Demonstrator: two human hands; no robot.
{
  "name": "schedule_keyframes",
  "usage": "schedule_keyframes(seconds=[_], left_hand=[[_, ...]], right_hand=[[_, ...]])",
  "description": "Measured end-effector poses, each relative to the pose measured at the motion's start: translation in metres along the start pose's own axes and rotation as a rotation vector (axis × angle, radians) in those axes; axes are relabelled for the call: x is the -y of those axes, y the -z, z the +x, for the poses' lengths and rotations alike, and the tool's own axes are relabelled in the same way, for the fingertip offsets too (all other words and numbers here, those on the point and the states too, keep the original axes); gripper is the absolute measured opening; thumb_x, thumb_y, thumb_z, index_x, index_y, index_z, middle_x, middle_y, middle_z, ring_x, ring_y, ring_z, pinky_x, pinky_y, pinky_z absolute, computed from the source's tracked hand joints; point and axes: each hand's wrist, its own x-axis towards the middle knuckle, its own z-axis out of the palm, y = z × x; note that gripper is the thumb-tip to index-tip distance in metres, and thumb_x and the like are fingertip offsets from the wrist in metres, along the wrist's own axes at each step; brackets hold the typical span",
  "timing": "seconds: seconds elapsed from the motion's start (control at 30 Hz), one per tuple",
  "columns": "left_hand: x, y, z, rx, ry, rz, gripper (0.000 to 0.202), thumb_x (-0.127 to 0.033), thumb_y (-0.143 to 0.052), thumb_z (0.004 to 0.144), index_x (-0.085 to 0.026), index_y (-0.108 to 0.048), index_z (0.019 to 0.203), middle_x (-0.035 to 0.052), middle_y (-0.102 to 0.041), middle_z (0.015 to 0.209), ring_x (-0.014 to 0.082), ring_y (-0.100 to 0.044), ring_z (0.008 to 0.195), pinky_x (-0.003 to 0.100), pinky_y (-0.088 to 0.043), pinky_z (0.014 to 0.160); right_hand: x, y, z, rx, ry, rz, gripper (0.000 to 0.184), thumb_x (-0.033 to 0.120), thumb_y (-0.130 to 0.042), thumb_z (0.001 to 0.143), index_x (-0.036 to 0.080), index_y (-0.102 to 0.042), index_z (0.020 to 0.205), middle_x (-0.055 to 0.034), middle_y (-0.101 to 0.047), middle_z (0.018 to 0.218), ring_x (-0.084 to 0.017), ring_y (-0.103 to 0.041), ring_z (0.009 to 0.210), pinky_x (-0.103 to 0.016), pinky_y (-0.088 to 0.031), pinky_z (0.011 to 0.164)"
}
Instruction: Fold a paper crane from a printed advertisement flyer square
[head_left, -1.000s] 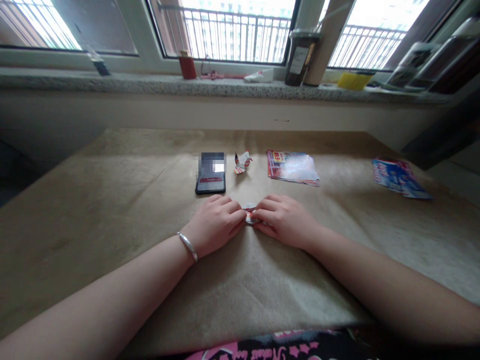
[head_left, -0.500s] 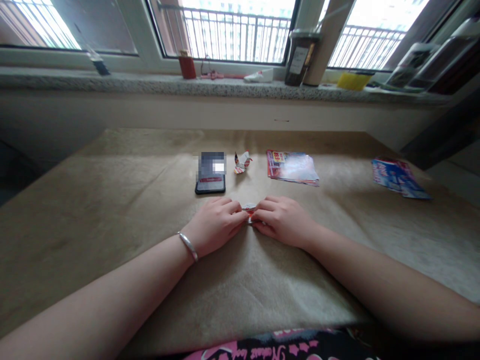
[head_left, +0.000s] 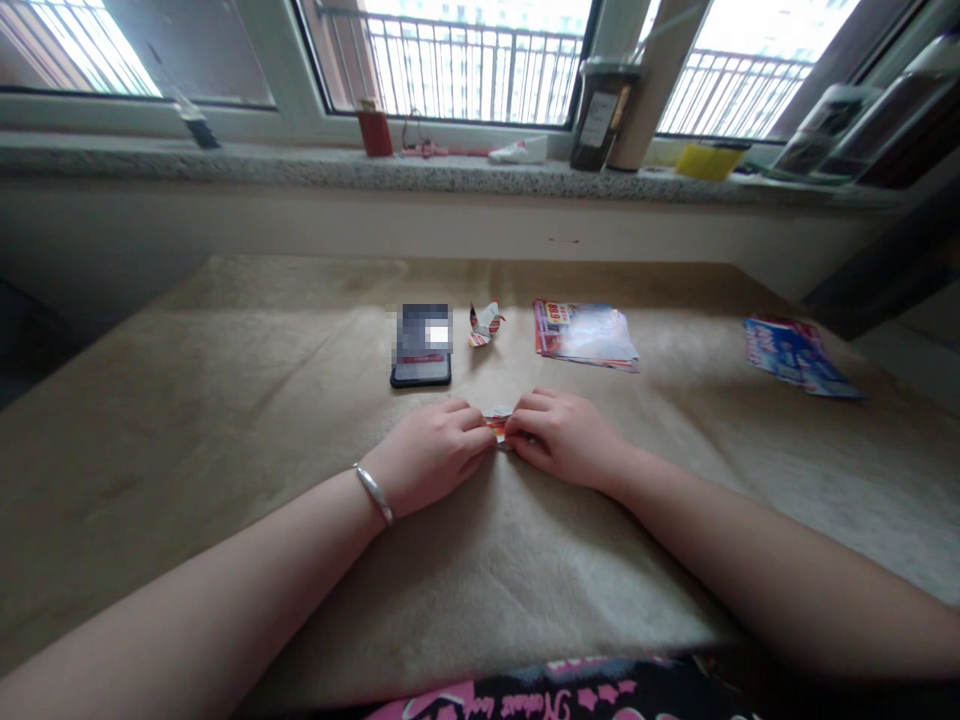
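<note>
Between my hands, low on the table, is a small folded piece of paper, white with red and orange print. My left hand closes on its left end, fingers and thumb pinched together. From the other side my right hand pinches the right end. Both ends of the paper are covered by my fingers, so its full shape is hidden. Just beyond my hands stands a small folded paper figure with striped red and white parts.
A phone lies left of the paper figure. To the right are a stack of printed flyers and more blue leaflets. A beige cloth covers the table. Jars and small items line the granite windowsill behind.
My right hand has shifted slightly up and away, and a little more of the printed paper shows between my fingers. My left hand stays nearly in place.
</note>
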Motion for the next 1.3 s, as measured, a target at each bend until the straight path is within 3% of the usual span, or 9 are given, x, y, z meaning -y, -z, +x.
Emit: schedule_keyframes(seconds=[0.33, 0.53, 1.3], left_hand=[[0.0022, 0.004, -0.0012, 0.023, -0.06, 0.044, 0.02, -0.018, -0.043, 0.091, -0.018, -0.062, 0.097, 0.0036, -0.064, 0.081, 0.015, -0.055, 0.073, 0.026, -0.047, 0.064], [0.0039, 0.003, -0.0031, 0.03, -0.098, 0.107, 0.02, -0.018, -0.046, 0.091, -0.019, -0.061, 0.105, 0.0029, -0.066, 0.087, 0.0154, -0.058, 0.075, 0.026, -0.047, 0.064], [-0.0026, -0.0023, 0.0009, 0.01, -0.029, 0.139, 0.019, -0.02, -0.048, 0.09, -0.018, -0.064, 0.1, 0.0039, -0.063, 0.083, 0.0158, -0.055, 0.074, 0.027, -0.047, 0.063]], right_hand=[[-0.0034, -0.0049, 0.0002, 0.001, -0.153, 0.135, 0.013, 0.027, -0.054, 0.086, 0.018, -0.063, 0.083, -0.0036, -0.065, 0.081, -0.016, -0.054, 0.078, -0.026, -0.039, 0.071], [-0.0038, -0.0026, 0.0024, 0.033, -0.227, 0.091, 0.015, 0.029, -0.056, 0.084, 0.018, -0.062, 0.077, -0.0029, -0.063, 0.075, -0.016, -0.053, 0.074, -0.025, -0.037, 0.066], [0.0006, 0.0028, 0.0055, 0.105, -0.277, -0.006, 0.018, 0.03, -0.05, 0.085, 0.018, -0.059, 0.075, -0.0046, -0.062, 0.079, -0.017, -0.053, 0.078, -0.028, -0.037, 0.069]])
